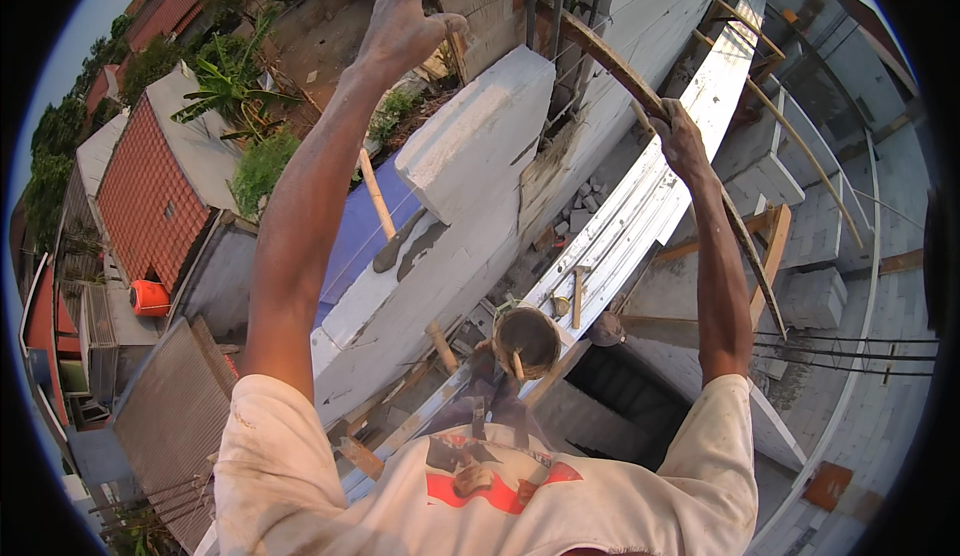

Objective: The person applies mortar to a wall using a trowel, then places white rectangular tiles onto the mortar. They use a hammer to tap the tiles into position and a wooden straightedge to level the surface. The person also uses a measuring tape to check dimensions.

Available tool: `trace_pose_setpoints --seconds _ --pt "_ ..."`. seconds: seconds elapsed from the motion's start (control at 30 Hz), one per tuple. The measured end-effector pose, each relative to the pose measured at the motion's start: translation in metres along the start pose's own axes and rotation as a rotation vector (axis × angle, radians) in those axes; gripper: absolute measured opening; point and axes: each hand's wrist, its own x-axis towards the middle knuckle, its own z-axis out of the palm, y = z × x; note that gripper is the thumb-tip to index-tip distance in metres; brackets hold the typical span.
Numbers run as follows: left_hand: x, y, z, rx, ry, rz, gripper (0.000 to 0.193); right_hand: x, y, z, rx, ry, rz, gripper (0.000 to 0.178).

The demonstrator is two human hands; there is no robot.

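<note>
My right hand (pixel 682 141) is closed round a long, narrow wooden strip (pixel 610 61). The strip runs from beside the upright board down past my right forearm and looks bent in this wide view. Up at the left, my left hand (pixel 405 28) reaches to the edge of a rough wooden board (pixel 478 11), thumb and fingers apart, with nothing visible in it. Steel rods (pixel 545 16) stand beside that board. Below it, a white lightweight block (pixel 475 136) sits on the block wall (pixel 420 301), near grey wet mortar (pixel 412 246).
A bucket (pixel 527 341) of grey mix with a handle sticking out stands by my legs. A hammer (pixel 578 294) lies on the metal scaffold deck (pixel 640 196). Right of the deck is a dark opening (pixel 620 421). Tiled roofs (pixel 155 181) and an orange drum (pixel 150 298) lie far below, left.
</note>
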Motion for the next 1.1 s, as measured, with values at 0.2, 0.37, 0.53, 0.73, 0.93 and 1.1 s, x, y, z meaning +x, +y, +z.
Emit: trace_pose_setpoints --seconds 0.2,0.37,0.53,0.73,0.93,1.1 --pt "-0.001 0.012 -0.005 -0.031 -0.013 -0.032 0.06 -0.003 0.004 -0.005 0.052 0.013 -0.058 0.032" --pt "-0.001 0.012 -0.004 -0.04 -0.01 -0.05 0.06 -0.007 -0.006 -0.011 0.065 -0.002 -0.083 0.033" --pt "0.001 0.0 -0.002 -0.059 0.014 -0.037 0.059 -0.008 -0.005 -0.005 0.055 -0.015 -0.063 0.036" --pt "0.003 0.0 0.004 -0.059 0.039 0.024 0.058 -0.008 0.016 0.003 0.013 0.03 -0.099 0.038" --pt "-0.001 0.007 0.008 -0.074 0.036 -0.03 0.057 -0.003 0.021 0.0 -0.01 -0.028 -0.009 0.048" --pt "-0.003 0.011 0.005 -0.041 -0.007 -0.082 0.072 -0.009 0.0 -0.006 -0.149 -0.036 -0.02 0.057"
